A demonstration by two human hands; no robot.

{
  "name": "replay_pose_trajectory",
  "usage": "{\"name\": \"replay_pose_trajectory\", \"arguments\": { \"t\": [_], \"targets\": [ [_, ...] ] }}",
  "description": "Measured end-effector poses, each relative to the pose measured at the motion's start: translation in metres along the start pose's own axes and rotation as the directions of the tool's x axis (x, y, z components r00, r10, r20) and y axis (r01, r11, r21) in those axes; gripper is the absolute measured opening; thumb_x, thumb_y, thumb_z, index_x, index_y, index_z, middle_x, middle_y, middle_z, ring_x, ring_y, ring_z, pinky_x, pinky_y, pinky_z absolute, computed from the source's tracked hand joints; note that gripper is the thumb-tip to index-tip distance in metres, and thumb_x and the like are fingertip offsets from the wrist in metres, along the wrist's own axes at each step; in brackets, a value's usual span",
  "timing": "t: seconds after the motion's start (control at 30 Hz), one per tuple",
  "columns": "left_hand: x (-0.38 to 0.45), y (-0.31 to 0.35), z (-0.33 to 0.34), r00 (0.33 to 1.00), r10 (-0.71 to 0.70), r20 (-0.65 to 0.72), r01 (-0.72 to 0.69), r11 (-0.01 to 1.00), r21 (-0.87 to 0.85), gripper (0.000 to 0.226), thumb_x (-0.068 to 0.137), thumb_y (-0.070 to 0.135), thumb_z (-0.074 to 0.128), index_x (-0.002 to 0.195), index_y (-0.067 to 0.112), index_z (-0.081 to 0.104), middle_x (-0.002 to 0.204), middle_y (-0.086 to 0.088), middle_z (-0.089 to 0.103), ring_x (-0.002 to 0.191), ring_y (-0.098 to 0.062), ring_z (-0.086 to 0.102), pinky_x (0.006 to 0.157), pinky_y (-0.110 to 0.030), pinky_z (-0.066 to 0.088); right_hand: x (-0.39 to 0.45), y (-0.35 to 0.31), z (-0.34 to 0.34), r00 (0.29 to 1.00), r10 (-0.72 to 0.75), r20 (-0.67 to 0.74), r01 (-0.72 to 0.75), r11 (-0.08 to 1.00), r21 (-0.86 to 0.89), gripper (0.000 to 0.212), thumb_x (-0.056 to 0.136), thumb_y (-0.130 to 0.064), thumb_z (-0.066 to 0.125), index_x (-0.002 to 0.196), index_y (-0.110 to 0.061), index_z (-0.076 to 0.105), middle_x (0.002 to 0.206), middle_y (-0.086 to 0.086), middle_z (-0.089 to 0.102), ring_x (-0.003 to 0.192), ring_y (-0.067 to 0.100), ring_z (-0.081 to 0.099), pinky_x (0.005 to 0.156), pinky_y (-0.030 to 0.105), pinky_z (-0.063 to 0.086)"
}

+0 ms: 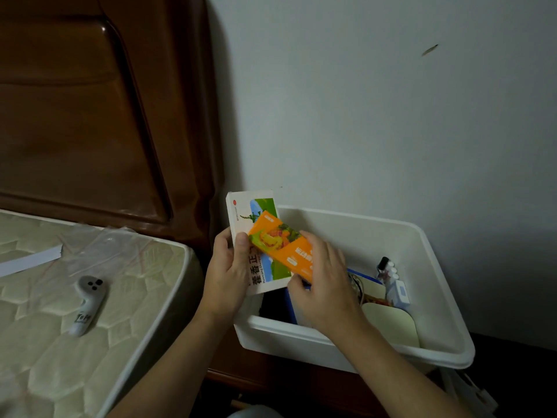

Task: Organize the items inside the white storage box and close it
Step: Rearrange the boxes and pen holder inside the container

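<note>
— How many hands are in view, and what are they doing?

— Two. The left hand (228, 271) is curled round the lower edge of a white medicine box (258, 241), thumb pressed on its front face, fingers behind. The right hand (324, 282) grips an orange packet (283, 245) from its lower right end, fingers folded over the top and thumb beneath.

— So two cartons, one per hand?

— Yes, one white and one orange. The orange packet lies slantwise across the front of the white medicine box, overlapping it; whether they touch I cannot tell. The white one stands nearly upright, printed with a green landscape and large dark characters. Both are held above the near left corner of the white storage box (437, 267).

— How does that box look?

— One open bin of white plastic with rounded corners and a thick rim, no lid on it. It sits against the wall (376, 101), resting on dark wooden furniture (271, 375) just beside the bed.

— And inside it?

— A jumble. A cream-coloured flat piece (391, 325) leans in the near right part, a blue-edged item (291, 306) shows under the right hand, and a small dark-capped bottle (382, 267) stands near a white adapter-like block (399, 292) toward the right wall. The smaller bits are too blurred to count.

— Anything outside the box?

— One grey-and-white controller (87, 303) lies on the quilted mattress (60, 342), with one white strip (30, 260) and clear plastic film (114, 251) farther back. A dark wooden headboard (90, 116) rises behind.
</note>
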State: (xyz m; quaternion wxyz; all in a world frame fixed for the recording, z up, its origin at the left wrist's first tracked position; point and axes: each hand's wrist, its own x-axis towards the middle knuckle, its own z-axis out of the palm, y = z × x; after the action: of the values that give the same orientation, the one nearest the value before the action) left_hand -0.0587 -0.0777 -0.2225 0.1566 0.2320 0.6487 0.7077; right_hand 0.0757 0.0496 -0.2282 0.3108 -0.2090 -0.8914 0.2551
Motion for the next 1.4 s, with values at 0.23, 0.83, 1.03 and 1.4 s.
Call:
{"name": "replay_pose_trajectory", "arguments": {
  "t": [0.23,0.83,1.03,1.4],
  "targets": [
    [-0.004,0.005,0.001,0.998,-0.030,0.054,0.027,0.998,0.059,0.073,0.087,0.073,0.061,0.144,0.030,0.045,0.117,0.003,0.077,0.099,-0.017,0.078,0.076,-0.039,0.066,0.004,-0.005,-0.003,1.000,0.002,0.003,-0.002,0.999,-0.050,0.075,0.091,0.008,0.063,0.146,-0.042,0.053,0.167,0.005,0.013,0.150,0.023,0.028,0.112,0.034,0.040],
    [-0.010,0.013,0.003,0.989,-0.041,0.143,-0.027,0.895,0.445,0.097,0.065,0.079,0.073,0.147,0.044,0.034,0.119,0.022,0.068,0.099,-0.002,0.073,0.086,-0.038,0.065,0.002,-0.006,0.000,0.982,0.185,0.027,-0.185,0.983,0.008,0.060,0.107,-0.024,0.046,0.161,-0.031,0.022,0.136,-0.012,0.054,0.096,-0.007,0.052,0.072,0.009,0.046],
    [0.002,0.007,0.003,0.993,-0.098,-0.061,0.105,0.984,0.141,0.081,0.074,0.058,0.085,0.139,0.033,0.044,0.124,0.007,0.071,0.102,-0.005,0.074,0.081,-0.032,0.064,-0.002,-0.005,-0.006,0.955,-0.013,0.297,-0.044,0.982,0.185,0.101,0.087,-0.079,0.056,0.164,-0.043,0.002,0.160,-0.024,0.031,0.138,-0.003,0.043,0.104,0.027,0.046],
    [0.027,0.055,0.002,0.985,0.108,-0.132,-0.043,0.905,0.423,0.072,0.074,0.049,0.081,0.130,0.030,0.039,0.103,0.019,0.065,0.086,0.006,0.066,0.072,-0.027,0.056,0.030,0.003,-0.001,0.951,0.172,0.257,-0.165,0.985,-0.048,0.092,0.092,-0.032,0.074,0.164,-0.033,0.018,0.159,-0.005,0.038,0.139,0.017,0.048,0.110,0.041,0.048]
  ]
}}
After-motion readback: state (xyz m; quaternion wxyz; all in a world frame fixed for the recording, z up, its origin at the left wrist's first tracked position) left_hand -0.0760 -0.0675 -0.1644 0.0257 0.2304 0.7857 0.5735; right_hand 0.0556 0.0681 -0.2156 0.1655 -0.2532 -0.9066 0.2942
